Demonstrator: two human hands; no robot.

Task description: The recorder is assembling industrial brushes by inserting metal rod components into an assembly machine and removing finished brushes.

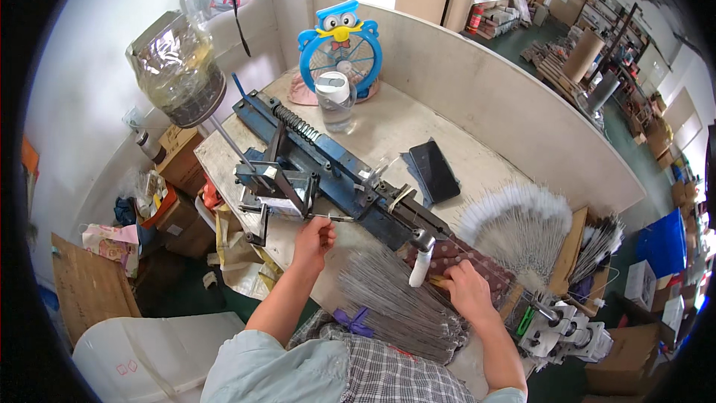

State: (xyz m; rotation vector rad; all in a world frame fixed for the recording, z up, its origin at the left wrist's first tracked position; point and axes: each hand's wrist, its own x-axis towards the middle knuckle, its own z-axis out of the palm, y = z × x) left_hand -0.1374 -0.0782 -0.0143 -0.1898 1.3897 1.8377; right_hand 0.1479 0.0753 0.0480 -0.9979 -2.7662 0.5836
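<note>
A long blue metal bench machine [328, 172] with a coil spring along its top lies diagonally across the table. My left hand [313, 245] is closed in a pinch beside the machine's front bracket, just under a thin metal bar [333, 218]; what its fingertips grip is too small to make out. My right hand [468, 289] is closed over a dotted brown cloth [488, 267], next to the machine's white-gripped lever [421, 265]. Something small and yellowish shows at its fingers. Between my arms lies a bundle of thin grey wires [403, 302] near a purple tie [353, 321].
A white-tipped wire bundle [522, 231] is fanned out at the right. Behind the machine stand a lidded water jug [335, 108], a blue cartoon fan [341, 56] and a black phone [434, 170]. A plastic-wrapped lamp [175, 67] rises at the left; a metal device [563, 332] sits right.
</note>
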